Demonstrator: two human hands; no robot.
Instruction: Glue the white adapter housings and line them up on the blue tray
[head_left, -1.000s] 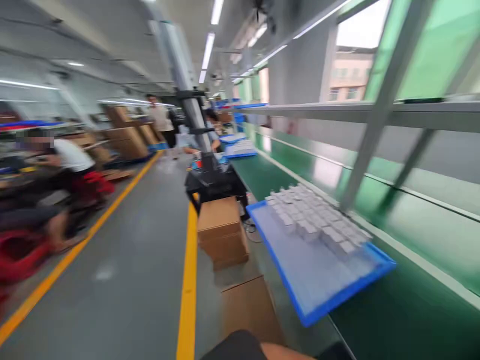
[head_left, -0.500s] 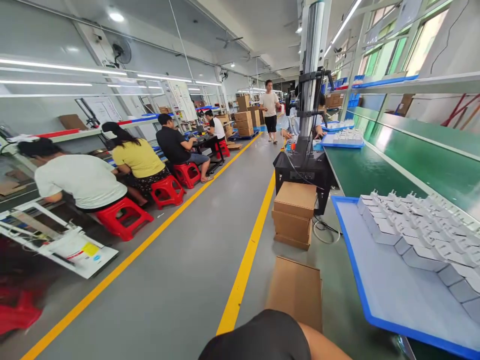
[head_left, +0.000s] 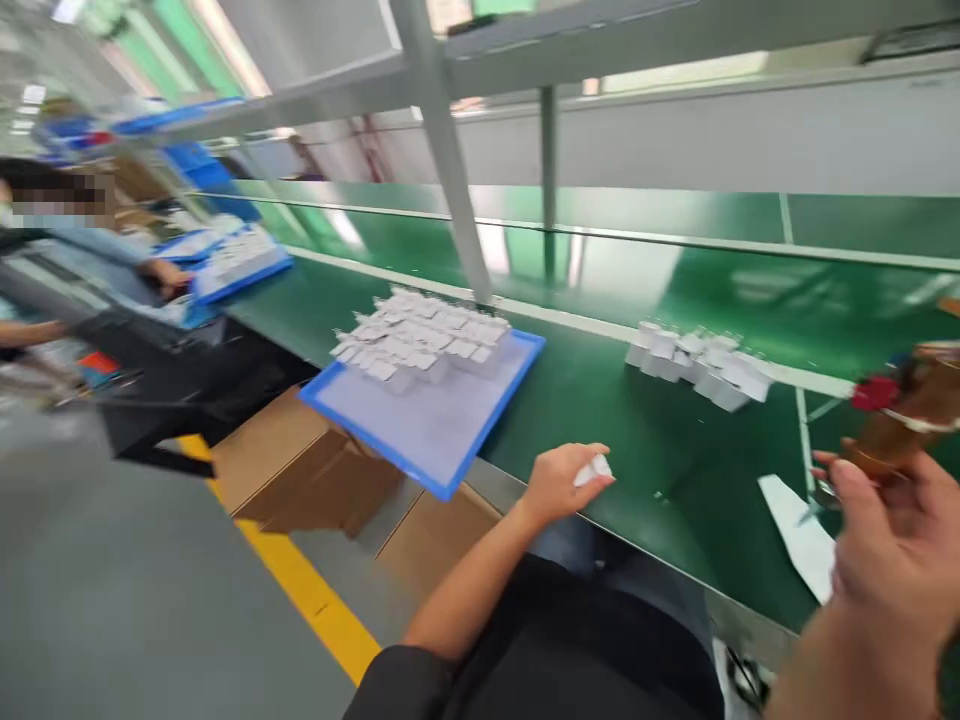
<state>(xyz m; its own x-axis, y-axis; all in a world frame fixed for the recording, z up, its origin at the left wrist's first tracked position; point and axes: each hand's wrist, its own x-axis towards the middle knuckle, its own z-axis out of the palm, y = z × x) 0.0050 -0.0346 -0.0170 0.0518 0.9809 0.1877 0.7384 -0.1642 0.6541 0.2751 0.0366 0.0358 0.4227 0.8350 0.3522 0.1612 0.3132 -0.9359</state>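
My left hand (head_left: 564, 484) is closed around a small white plastic piece (head_left: 595, 470) at the front edge of the green workbench (head_left: 600, 400). At the far right my right hand (head_left: 892, 530) grips a brown, tube-shaped tool (head_left: 911, 410) with a red part and a thin tip pointing down; blur hides its exact kind. A white strip (head_left: 799, 535) lies on the bench under that tip. Behind the hands stands a cluster of white adapter housings (head_left: 701, 360). Left of my left hand, a blue-rimmed tray (head_left: 487, 425) bears many more white adapters (head_left: 420, 335).
A shelf post (head_left: 454, 170) rises behind the tray. Cardboard boxes (head_left: 300, 460) stand on the floor below the bench's left side. Farther left, a co-worker's hand (head_left: 169, 275) is beside another blue tray (head_left: 244, 265), near a black stand (head_left: 187, 370).
My view has swung right, from the aisle to the workbench. Both my hands, out of sight before, now show with things in them.
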